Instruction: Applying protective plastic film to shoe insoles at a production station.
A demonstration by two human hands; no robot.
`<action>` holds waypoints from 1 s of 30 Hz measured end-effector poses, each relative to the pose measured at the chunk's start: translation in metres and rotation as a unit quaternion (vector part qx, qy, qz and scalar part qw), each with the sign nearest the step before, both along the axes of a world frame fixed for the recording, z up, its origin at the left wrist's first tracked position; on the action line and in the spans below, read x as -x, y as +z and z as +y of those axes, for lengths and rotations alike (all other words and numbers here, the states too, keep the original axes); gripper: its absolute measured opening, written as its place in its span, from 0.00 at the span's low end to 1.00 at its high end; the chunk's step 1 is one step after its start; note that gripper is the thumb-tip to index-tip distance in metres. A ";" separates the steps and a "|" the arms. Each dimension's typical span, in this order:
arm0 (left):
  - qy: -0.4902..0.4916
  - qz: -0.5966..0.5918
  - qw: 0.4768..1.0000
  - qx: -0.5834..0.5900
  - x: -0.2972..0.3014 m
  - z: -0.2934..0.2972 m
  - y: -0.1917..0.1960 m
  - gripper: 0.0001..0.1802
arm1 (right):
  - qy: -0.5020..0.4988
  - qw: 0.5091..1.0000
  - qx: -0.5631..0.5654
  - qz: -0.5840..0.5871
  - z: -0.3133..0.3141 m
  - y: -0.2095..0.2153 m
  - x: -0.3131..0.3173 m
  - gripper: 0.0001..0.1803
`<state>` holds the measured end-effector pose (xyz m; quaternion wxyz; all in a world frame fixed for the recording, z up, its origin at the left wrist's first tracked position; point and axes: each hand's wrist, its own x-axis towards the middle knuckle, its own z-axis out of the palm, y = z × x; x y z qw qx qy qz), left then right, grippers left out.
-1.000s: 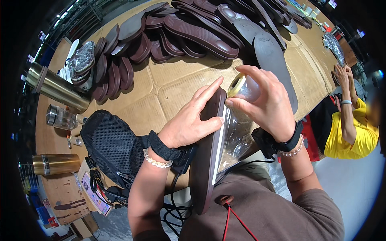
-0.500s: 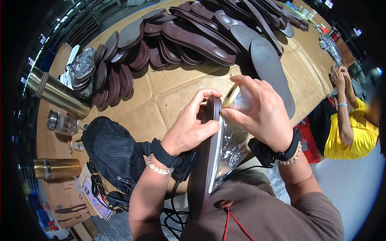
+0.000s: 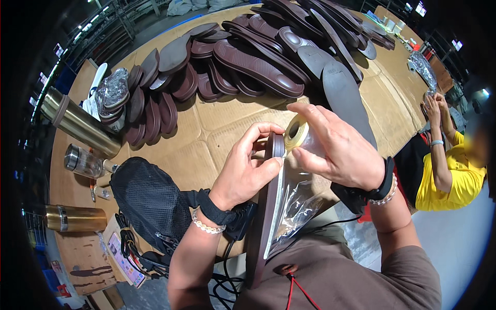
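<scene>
My left hand (image 3: 242, 170) is closed on the upper end of a dark brown shoe sole (image 3: 264, 222), which stands on edge, its lower end close to my body. A white strip runs along the sole's right-hand edge. In my right hand (image 3: 345, 150) is a roll of masking film (image 3: 296, 139) with a pale yellow end, gripped between thumb and fingers just right of the sole's tip. Clear film (image 3: 299, 206) hangs from the roll beside the sole, creased and shiny. Whether the film sticks to the white strip, I cannot tell.
Brown soles (image 3: 258, 64) lie heaped across the far side of the cardboard-covered table (image 3: 206, 155), with grey soles (image 3: 343, 95) at their right. A black mesh bag (image 3: 147, 199), a steel flask (image 3: 82, 124) and a phone (image 3: 124, 258) are at left. Another person (image 3: 447, 175) works at right.
The roll has turned so that its round end faces me more, and my right hand has shifted slightly down and right. My left hand keeps its hold on the sole.
</scene>
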<state>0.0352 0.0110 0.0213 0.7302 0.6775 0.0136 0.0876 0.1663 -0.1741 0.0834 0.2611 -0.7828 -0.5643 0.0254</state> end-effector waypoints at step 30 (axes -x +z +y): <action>0.025 -0.036 0.992 -0.115 0.007 0.001 0.013 0.40 | -0.123 0.981 -0.130 -0.076 0.013 0.010 0.007 0.33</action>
